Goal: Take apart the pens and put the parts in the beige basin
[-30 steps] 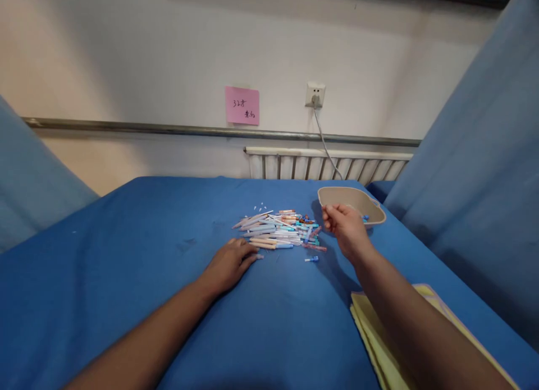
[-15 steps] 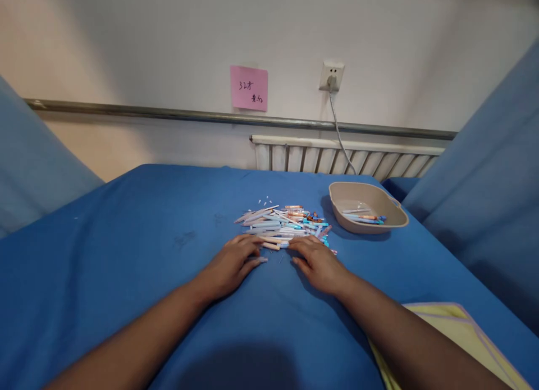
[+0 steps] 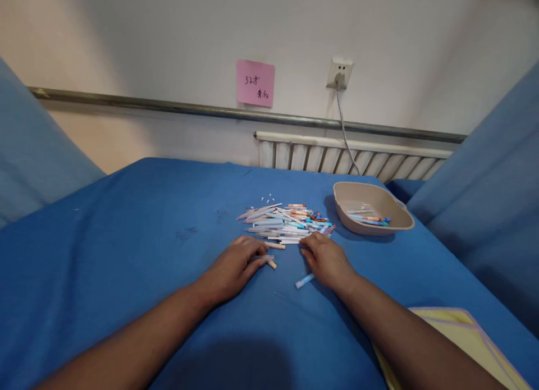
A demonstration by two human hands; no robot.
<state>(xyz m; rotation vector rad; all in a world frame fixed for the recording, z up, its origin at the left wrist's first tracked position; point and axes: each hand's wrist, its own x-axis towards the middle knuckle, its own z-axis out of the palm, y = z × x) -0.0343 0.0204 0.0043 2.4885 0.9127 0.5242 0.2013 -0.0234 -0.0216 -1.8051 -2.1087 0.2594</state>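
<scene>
Container: one beige tub (image 3: 370, 192), standing on the blue sheet (image 3: 126, 238). A few pens (image 3: 370, 220), blue and orange among them, lie on its floor; a clear, shiny piece behind them cannot be made out. The main pile of pens and pen parts (image 3: 278, 224) lies on the sheet left of the tub, well short of its wall. Small white bits (image 3: 268, 198) lie beyond the pile, also left of the tub.

Left hand (image 3: 237, 266): farther left of the tub, at the pile's near edge. Fingers curled, thumb near them; a peach barrel (image 3: 275, 246) projects from the fingertips, and a pale piece (image 3: 266, 257) shows at the thumb. Firm hold cannot be confirmed.

Right hand (image 3: 327, 259): nearer the tub, fingers lowered at the pile, thumb slightly apart. A light blue barrel (image 3: 304, 281) emerges beneath it; whether gripped, cannot tell.
</scene>
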